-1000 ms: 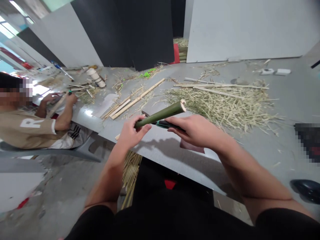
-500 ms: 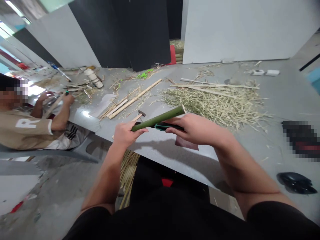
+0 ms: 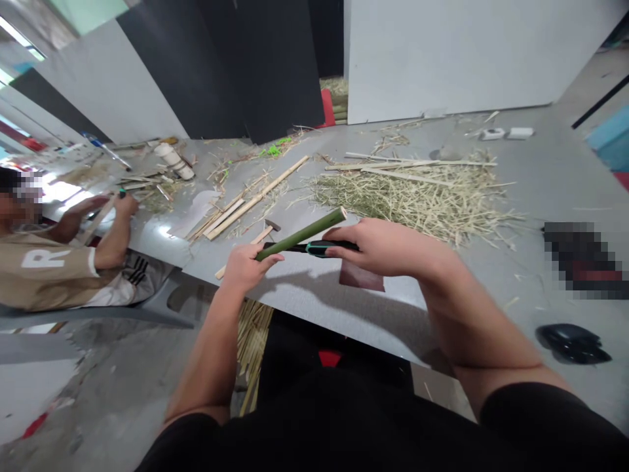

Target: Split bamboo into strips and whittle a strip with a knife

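Observation:
My left hand (image 3: 240,267) is closed around the lower end of a green bamboo tube (image 3: 307,232), which slants up to the right and shows its pale cut end. In my right hand (image 3: 390,246) is a black-and-green handled tool (image 3: 318,248). Its dark, narrow blade runs leftward beneath the tube toward my left hand; the tip is hidden, and I cannot tell whether the blade touches the bamboo. A hammer (image 3: 272,225) with a wooden handle lies on the table just behind my left hand. Under my right hand rests a reddish-brown sheet (image 3: 361,276).
Bamboo shavings (image 3: 407,200) are heaped at the back right with thin strips on top. Split bamboo pieces (image 3: 260,196) lie left of them. A black glossy object (image 3: 572,343) sits at the right. A seated co-worker (image 3: 54,262) handles a strip at the left.
The bamboo tube's far end has shifted left, away from my right hand. The tool's handle and blade now show more clearly below it. The view has shifted slightly.

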`<control>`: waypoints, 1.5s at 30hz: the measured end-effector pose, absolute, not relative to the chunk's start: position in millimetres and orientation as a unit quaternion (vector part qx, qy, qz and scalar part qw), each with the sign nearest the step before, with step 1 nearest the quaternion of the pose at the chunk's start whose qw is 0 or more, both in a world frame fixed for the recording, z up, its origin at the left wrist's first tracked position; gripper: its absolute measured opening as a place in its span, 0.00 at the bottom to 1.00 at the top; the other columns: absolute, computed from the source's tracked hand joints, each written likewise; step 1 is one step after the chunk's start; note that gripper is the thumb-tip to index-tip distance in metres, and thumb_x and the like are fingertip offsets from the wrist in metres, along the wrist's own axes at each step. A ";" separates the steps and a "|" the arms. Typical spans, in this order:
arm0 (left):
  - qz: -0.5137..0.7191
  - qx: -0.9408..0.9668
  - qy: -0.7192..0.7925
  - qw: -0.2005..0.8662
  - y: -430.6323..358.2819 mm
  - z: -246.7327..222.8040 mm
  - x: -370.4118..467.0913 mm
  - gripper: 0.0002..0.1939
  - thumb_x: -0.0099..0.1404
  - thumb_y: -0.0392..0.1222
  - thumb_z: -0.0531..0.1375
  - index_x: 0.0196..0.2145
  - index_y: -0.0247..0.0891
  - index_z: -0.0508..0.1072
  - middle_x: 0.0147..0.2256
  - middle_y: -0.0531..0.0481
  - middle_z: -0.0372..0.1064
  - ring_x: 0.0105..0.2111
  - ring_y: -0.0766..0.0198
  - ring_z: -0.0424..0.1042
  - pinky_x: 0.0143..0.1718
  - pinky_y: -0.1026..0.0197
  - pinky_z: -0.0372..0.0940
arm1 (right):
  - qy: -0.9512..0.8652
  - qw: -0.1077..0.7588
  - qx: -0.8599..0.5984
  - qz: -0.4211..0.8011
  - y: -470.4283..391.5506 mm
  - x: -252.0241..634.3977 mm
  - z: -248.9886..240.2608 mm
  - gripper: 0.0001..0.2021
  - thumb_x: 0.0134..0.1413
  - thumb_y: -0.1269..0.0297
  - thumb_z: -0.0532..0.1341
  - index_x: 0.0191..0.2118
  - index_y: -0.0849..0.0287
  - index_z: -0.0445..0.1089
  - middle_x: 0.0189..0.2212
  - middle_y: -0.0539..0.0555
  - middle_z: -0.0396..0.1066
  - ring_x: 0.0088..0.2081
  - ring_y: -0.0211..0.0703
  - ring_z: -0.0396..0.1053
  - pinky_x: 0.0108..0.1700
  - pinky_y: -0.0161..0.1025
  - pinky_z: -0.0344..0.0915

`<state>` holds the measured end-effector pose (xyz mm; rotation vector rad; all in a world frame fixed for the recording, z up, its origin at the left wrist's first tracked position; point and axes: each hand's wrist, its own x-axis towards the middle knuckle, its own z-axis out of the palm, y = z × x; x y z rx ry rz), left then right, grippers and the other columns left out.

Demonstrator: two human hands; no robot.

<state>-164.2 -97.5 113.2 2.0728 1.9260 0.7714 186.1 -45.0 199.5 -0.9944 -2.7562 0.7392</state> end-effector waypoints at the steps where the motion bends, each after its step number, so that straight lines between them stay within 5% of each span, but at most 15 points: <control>1: 0.258 0.706 0.651 0.109 -97.6 114.6 -164.8 0.46 0.59 0.90 0.57 0.24 0.37 0.76 0.20 0.51 0.61 0.24 0.69 0.57 0.31 0.59 0.49 | -0.911 0.062 -0.322 0.250 -45.7 187.4 200.5 0.22 0.79 0.46 0.54 0.61 0.48 0.81 0.47 0.53 0.81 0.39 0.35 0.71 0.42 0.35 0.57; 4: 0.250 0.726 0.627 0.130 -95.8 117.8 -165.9 0.47 0.59 0.90 0.58 0.22 0.37 0.74 0.19 0.52 0.58 0.24 0.70 0.55 0.31 0.59 0.48 | -0.910 0.063 -0.317 0.259 -51.9 193.1 207.0 0.23 0.78 0.47 0.55 0.63 0.50 0.80 0.50 0.55 0.81 0.44 0.38 0.74 0.44 0.34 0.61; 9: 0.271 0.739 0.590 0.180 -89.4 102.4 -160.6 0.45 0.62 0.87 0.57 0.20 0.37 0.72 0.19 0.51 0.57 0.23 0.70 0.54 0.30 0.59 0.51 | -0.900 0.015 -0.362 0.240 -65.2 198.3 216.7 0.22 0.78 0.49 0.55 0.65 0.45 0.78 0.41 0.53 0.80 0.32 0.34 0.67 0.38 0.34 0.55; 15: 0.260 0.734 0.591 0.211 -88.9 70.9 -155.5 0.42 0.66 0.82 0.56 0.19 0.38 0.71 0.19 0.50 0.58 0.24 0.68 0.58 0.31 0.59 0.57 | -0.891 -0.030 -0.373 0.256 -67.9 194.3 216.6 0.20 0.78 0.52 0.54 0.60 0.48 0.80 0.32 0.52 0.77 0.29 0.33 0.64 0.38 0.34 0.54; 23: 0.246 0.739 0.578 0.243 -91.3 73.1 -172.5 0.45 0.61 0.88 0.55 0.20 0.38 0.69 0.20 0.48 0.59 0.25 0.68 0.58 0.30 0.59 0.56 | -0.899 -0.033 -0.368 0.236 -74.3 201.3 216.8 0.22 0.77 0.47 0.56 0.66 0.42 0.78 0.41 0.53 0.80 0.32 0.35 0.67 0.36 0.35 0.55; 26: 0.250 0.667 0.651 0.263 -104.7 71.2 -203.6 0.50 0.53 0.95 0.53 0.18 0.38 0.66 0.18 0.48 0.61 0.23 0.68 0.59 0.28 0.61 0.55 | -0.883 0.007 -0.418 0.216 -73.1 242.1 219.5 0.25 0.75 0.41 0.57 0.64 0.44 0.79 0.48 0.56 0.81 0.37 0.40 0.72 0.39 0.38 0.60; 29: 0.262 0.601 0.701 0.279 -126.9 61.9 -231.2 0.50 0.63 0.92 0.37 0.17 0.41 0.61 0.14 0.47 0.58 0.17 0.68 0.58 0.24 0.60 0.54 | -0.811 0.121 -0.554 0.144 -74.3 282.4 228.9 0.28 0.74 0.34 0.56 0.65 0.42 0.78 0.50 0.58 0.81 0.38 0.44 0.73 0.41 0.42 0.63; 33: 0.356 0.491 0.713 0.352 -146.9 46.0 -217.3 0.47 0.65 0.91 0.39 0.20 0.41 0.59 0.14 0.48 0.59 0.16 0.68 0.59 0.23 0.61 0.55 | -0.743 0.192 -0.637 0.072 -74.6 280.1 237.1 0.32 0.77 0.34 0.49 0.66 0.49 0.75 0.36 0.61 0.76 0.29 0.40 0.63 0.39 0.43 0.57; 38: 0.400 0.486 0.656 0.417 -135.8 46.3 -155.6 0.44 0.66 0.86 0.54 0.21 0.39 0.62 0.15 0.52 0.60 0.16 0.71 0.61 0.22 0.65 0.56 | -0.834 0.142 -0.518 0.130 -73.2 233.3 228.7 0.27 0.79 0.41 0.49 0.65 0.53 0.71 0.36 0.57 0.76 0.31 0.39 0.64 0.38 0.37 0.54; 45: 0.422 0.492 0.665 0.371 -122.5 47.1 -125.2 0.45 0.67 0.85 0.53 0.19 0.38 0.67 0.13 0.52 0.57 0.14 0.71 0.60 0.19 0.65 0.53 | -0.833 0.138 -0.511 0.162 -84.4 204.3 230.0 0.25 0.80 0.45 0.48 0.63 0.56 0.70 0.35 0.56 0.76 0.31 0.39 0.64 0.37 0.35 0.49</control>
